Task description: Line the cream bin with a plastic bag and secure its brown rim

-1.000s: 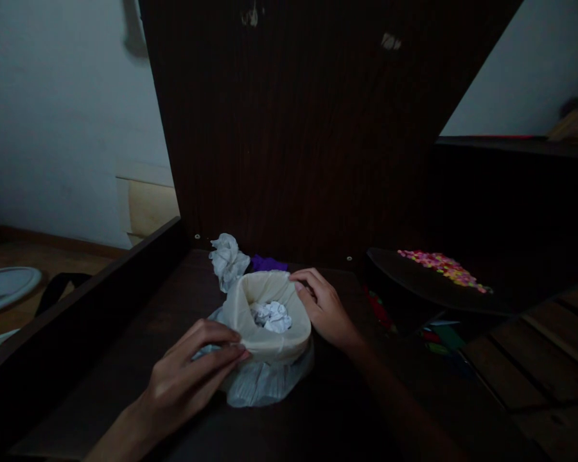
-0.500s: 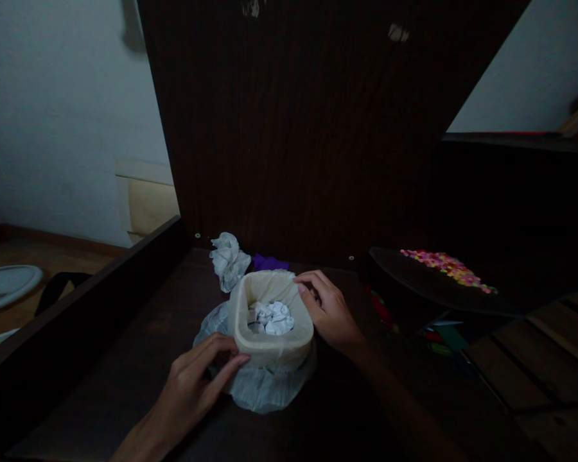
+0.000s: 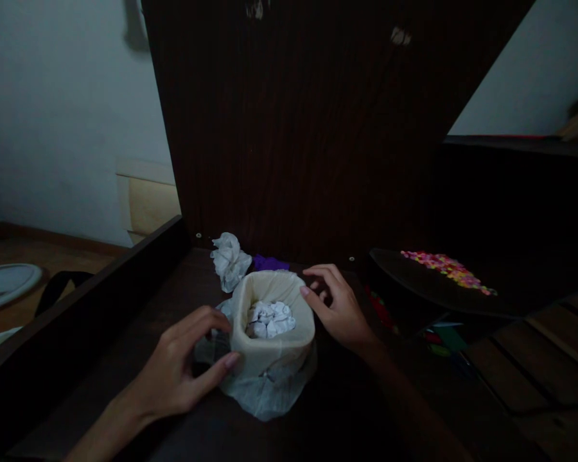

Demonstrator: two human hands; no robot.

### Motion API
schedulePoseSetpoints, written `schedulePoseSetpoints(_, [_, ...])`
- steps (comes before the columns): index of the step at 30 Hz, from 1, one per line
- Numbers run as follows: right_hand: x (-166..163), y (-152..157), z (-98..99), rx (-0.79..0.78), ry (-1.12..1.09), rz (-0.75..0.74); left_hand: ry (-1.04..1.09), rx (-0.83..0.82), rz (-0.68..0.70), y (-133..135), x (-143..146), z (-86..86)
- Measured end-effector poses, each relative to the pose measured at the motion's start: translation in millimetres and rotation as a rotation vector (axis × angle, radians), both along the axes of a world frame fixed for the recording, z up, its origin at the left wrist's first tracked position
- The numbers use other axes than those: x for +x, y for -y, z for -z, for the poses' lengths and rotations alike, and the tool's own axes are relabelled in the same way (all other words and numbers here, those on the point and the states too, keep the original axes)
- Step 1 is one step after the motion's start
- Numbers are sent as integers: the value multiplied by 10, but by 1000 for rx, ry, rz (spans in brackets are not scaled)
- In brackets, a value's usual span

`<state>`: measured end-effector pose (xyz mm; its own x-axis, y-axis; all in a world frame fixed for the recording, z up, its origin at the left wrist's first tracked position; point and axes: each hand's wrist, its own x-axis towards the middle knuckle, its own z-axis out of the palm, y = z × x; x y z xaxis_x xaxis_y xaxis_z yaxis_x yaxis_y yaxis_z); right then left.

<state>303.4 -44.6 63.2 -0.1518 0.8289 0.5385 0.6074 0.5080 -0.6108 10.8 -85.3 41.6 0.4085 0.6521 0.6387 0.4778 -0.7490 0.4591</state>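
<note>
A small cream bin (image 3: 279, 349) with rounded corners stands on the dark wooden surface, lined with a thin translucent plastic bag (image 3: 264, 394) folded out over its rim. Crumpled white paper (image 3: 271, 319) lies inside. At the bin's near left side is my left hand (image 3: 185, 362), thumb and fingers spread, its thumb tip close to the bag; whether it touches I cannot tell. My right hand (image 3: 337, 308) is at the far right rim, fingers apart and curved, the thumb at the edge. Neither hand grips anything.
A crumpled translucent bag (image 3: 230, 260) and a purple piece (image 3: 270, 263) lie behind the bin. To the right, a dark shelf (image 3: 414, 282) bears small pink and yellow pieces (image 3: 453, 269). A raised board (image 3: 91, 301) edges the left; a tall dark panel (image 3: 289, 141) rises behind.
My left hand has opened and drawn back left from the bin's rim. My right hand has loosened from the rim and shifted slightly right. The bag's front hangs a little lower.
</note>
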Motion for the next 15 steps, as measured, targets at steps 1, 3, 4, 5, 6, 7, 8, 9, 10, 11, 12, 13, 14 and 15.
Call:
schedulePoseSetpoints(1, [20, 25, -9, 1, -14, -25, 21, 12, -19, -29, -22, -58])
schedulePoseSetpoints(3, [61, 77, 4, -46, -43, -132, 73, -12, -38, -100, -28, -136])
schedulePoseSetpoints(4, [80, 100, 29, -105, -65, -206, 105, -56, -32, -143, -9, -152])
schedulePoseSetpoints(5, [96, 117, 65, -179, -94, -281, 144, -118, -10, -190, 22, -151])
schedulePoseSetpoints(6, [108, 129, 110, -256, -127, -345, 190, -185, 30, -240, 63, -133])
schedulePoseSetpoints(7, [113, 135, 160, -323, -162, -389, 236, -254, 80, -292, 111, -101])
schedulePoseSetpoints(8, [112, 135, 211, -374, -194, -410, 280, -320, 134, -342, 159, -56])
schedulePoseSetpoints(9, [104, 133, 260, -407, -224, -413, 316, -368, 185, -388, 206, -4])
schedulePoseSetpoints(10, [92, 128, 302, -423, -251, -411, 341, -406, 229, -428, 247, 52])
schedulePoseSetpoints(11, [78, 124, 335, -430, -279, -410, 351, -439, 267, -460, 280, 106])
schedulePoseSetpoints(12, [63, 122, 357, -436, -301, -412, 350, -461, 294, -482, 306, 156])
schedulePoseSetpoints(13, [49, 122, 371, -440, -317, -416, 345, -480, 312, -495, 323, 199])
schedulePoseSetpoints(14, [38, 124, 378, -442, -326, -420, 342, -495, 322, -500, 335, 232])
schedulePoseSetpoints(15, [30, 127, 381, -446, -330, -423, 343, -508, 327, -498, 341, 257])
